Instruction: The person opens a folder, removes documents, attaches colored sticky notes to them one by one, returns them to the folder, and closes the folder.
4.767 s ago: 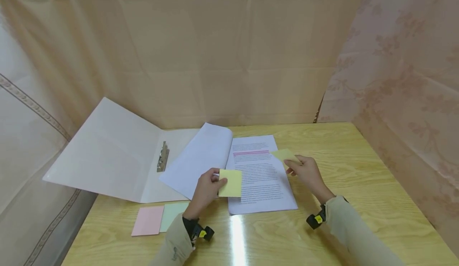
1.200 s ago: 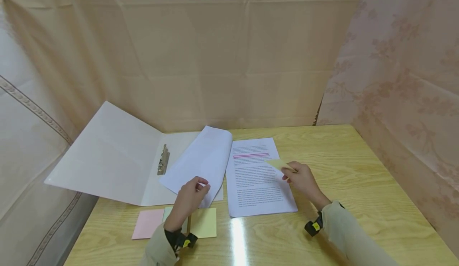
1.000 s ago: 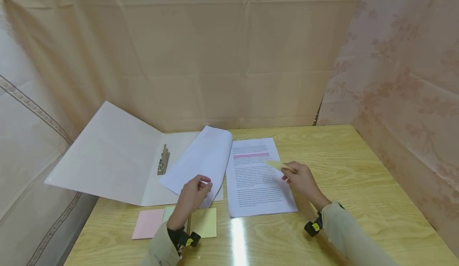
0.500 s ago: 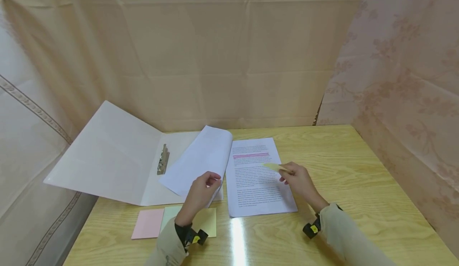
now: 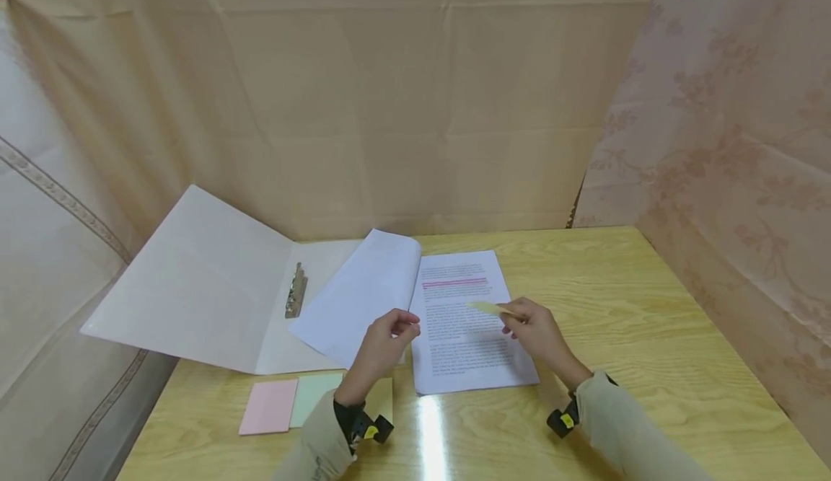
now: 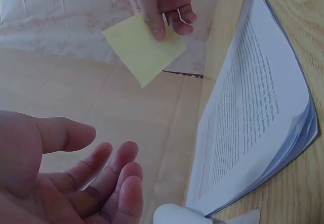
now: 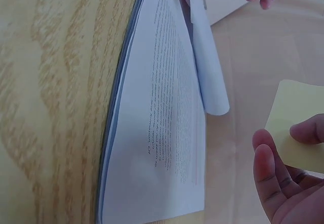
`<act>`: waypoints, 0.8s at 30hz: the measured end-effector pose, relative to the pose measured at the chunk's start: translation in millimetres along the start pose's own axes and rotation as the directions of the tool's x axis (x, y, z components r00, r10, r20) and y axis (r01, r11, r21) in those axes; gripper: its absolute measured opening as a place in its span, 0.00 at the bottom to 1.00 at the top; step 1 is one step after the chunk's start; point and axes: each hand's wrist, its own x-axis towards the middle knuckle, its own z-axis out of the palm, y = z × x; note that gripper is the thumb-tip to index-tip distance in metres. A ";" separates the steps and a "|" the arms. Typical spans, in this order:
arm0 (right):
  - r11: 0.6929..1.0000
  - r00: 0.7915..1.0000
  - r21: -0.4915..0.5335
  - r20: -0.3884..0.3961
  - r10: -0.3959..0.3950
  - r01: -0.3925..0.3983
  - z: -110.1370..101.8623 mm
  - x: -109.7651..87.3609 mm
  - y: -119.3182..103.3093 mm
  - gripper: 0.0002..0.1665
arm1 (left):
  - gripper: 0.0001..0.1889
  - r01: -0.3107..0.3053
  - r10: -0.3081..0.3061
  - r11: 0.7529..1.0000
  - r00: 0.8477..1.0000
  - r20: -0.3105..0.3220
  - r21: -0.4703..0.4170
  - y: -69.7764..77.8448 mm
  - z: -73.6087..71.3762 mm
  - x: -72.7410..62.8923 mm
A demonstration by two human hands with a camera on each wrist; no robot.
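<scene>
My right hand (image 5: 535, 329) pinches a yellow sticky note (image 5: 485, 309) between thumb and fingers, above the printed page. The same note (image 6: 145, 49) faces the left wrist view as a flat square. My left hand (image 5: 384, 344) hovers near the left edge of the printed stack (image 5: 464, 365), its fingers loosely bent and nothing between them, as the left wrist view shows. A pink-marked line (image 5: 454, 283) crosses the upper part of the page. The turned-over sheets (image 5: 363, 286) curl leftward onto the white folder. Part of the yellow pad (image 5: 383, 399) is hidden behind my left wrist.
An open white folder (image 5: 195, 286) with a metal clip (image 5: 296, 292) stands at the left, its cover tilted up. A pink pad (image 5: 268, 407) and a green pad (image 5: 314, 394) lie before it on the wooden table (image 5: 649, 337). Cloth curtains (image 5: 415, 106) surround the table.
My left hand set the yellow pad down beside the green one, then moved right toward the page. My right hand has shifted slightly left and nearer with the sticky note, which now appears more edge-on.
</scene>
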 end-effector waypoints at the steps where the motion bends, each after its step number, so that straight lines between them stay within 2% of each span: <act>1: 1.000 1.000 0.001 0.002 -0.010 0.010 0.4 -0.7 0.3 0.15 | 0.10 0.002 -0.002 1.000 1.000 0.006 -0.006 0.4 1.6 0.3; 10: 0.999 0.999 0.003 0.012 -0.045 0.045 5.8 -2.8 2.5 0.15 | 0.14 0.024 -0.021 0.997 0.999 0.045 -0.073 12.4 15.7 5.4; 19: 0.999 0.998 0.006 0.040 -0.050 0.050 13.2 -4.0 1.9 0.14 | 0.16 -0.017 0.025 0.993 0.997 0.067 -0.117 19.2 28.2 6.1; 24: 0.995 0.993 0.006 0.061 -0.098 0.098 17.1 -5.9 3.4 0.14 | 0.16 -0.027 0.038 0.990 0.996 0.078 -0.135 21.3 34.9 7.2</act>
